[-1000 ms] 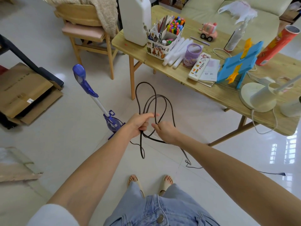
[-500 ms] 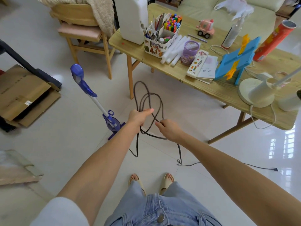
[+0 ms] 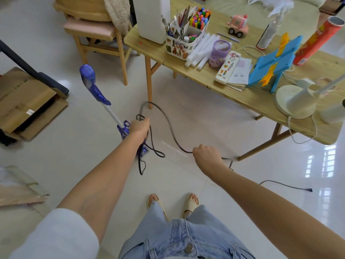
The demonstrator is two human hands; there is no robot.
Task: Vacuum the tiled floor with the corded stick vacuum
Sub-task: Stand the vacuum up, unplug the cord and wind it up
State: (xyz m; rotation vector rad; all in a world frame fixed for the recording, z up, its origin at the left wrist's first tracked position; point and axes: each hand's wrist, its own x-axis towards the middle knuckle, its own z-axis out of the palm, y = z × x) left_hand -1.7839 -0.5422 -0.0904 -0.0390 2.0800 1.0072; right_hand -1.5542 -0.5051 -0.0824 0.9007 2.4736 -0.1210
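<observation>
1. the power cord is limp and light; left hand grips its gathered loops, right hand pinches a strand pulled sideways.
2. the purple stick vacuum stands tilted on the tiled floor beside the left hand; its rigid handle looks like the place to take hold.
3. slack cord could snag the bench leg.

A long wooden table runs from the upper middle toward the right edge. On it stand a white jug, a caddy packed with brushes and coloured markers, white tubes lying just beside a purple mesh cup, a patterned pencil case on some papers, a pink toy truck, a blue and orange plastic stand, a red tube tilted on its side, and a white desk lamp. A wooden chair with a pink cushion stands left of the table, a knitted throw over its back. Flattened cardboard lies at the far left.
</observation>
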